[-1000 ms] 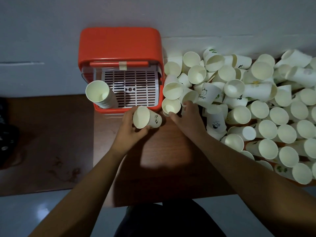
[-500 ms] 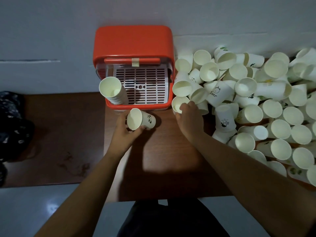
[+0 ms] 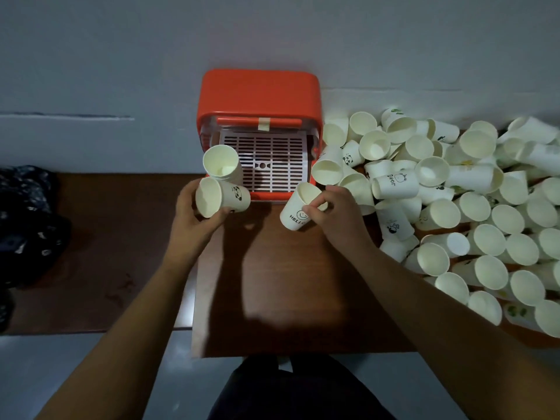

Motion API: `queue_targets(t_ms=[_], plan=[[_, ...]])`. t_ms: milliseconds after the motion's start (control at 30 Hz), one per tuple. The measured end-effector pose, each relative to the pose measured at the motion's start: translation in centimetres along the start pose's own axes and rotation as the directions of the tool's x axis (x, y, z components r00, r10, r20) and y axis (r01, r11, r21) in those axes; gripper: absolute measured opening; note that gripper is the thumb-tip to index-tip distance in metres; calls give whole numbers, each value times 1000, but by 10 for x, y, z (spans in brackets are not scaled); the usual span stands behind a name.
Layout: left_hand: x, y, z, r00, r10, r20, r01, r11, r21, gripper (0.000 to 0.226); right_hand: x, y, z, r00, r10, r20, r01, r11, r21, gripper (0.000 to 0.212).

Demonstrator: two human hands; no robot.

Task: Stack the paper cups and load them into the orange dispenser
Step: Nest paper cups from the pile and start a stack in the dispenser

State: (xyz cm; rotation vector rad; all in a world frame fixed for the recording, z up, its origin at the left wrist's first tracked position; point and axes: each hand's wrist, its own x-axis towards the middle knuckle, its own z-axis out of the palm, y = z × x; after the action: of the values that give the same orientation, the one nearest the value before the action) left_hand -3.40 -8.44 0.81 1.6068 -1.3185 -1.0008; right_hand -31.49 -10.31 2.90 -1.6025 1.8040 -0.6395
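Observation:
The orange dispenser (image 3: 259, 92) stands against the wall, open toward me, with a white slotted grate (image 3: 266, 160) inside. A stack of paper cups (image 3: 221, 163) leans at its left front corner. My left hand (image 3: 194, 219) grips a panda-printed cup (image 3: 221, 197) on its side, mouth facing me, just below that stack. My right hand (image 3: 336, 216) pinches the rim of a cup printed HELLO (image 3: 298, 207), lifted off the table in front of the dispenser. A big heap of loose paper cups (image 3: 454, 201) covers the table's right side.
The brown wooden table (image 3: 272, 283) ends at a left edge near the dispenser; a lower brown bench (image 3: 100, 237) lies left of it. A dark patterned cloth (image 3: 24, 213) sits at the far left. A grey wall runs behind.
My right hand has pulled a HELLO cup out of the heap's edge and lifted it. My left hand has carried the panda cup up toward the leaning stack. The camera has shifted.

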Motion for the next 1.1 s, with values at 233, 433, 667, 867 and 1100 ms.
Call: queue_targets(t_ms=[233, 433, 667, 867, 1100], plan=[[47, 40, -29, 996, 71, -61, -75, 996, -57, 63, 11, -37, -2, 999, -42, -29, 44, 997, 70, 15], [65, 47, -42, 987, 98, -124, -115, 984, -135, 56, 11, -39, 1, 999, -2, -39, 5, 997, 82, 14], [75, 31, -29, 985, 159, -60, -158, 987, 31, 64, 9, -40, 6, 999, 45, -24, -42, 994, 100, 15], [94, 37, -21, 971, 237, -23, -232, 963, 140, 68, 31, -61, 12, 999, -12, -47, 18, 992, 125, 14], [105, 0, -13, 977, 3, 212, -63, 959, 276, 90, 52, -92, 14, 995, -18, -96, 36, 981, 191, 17]])
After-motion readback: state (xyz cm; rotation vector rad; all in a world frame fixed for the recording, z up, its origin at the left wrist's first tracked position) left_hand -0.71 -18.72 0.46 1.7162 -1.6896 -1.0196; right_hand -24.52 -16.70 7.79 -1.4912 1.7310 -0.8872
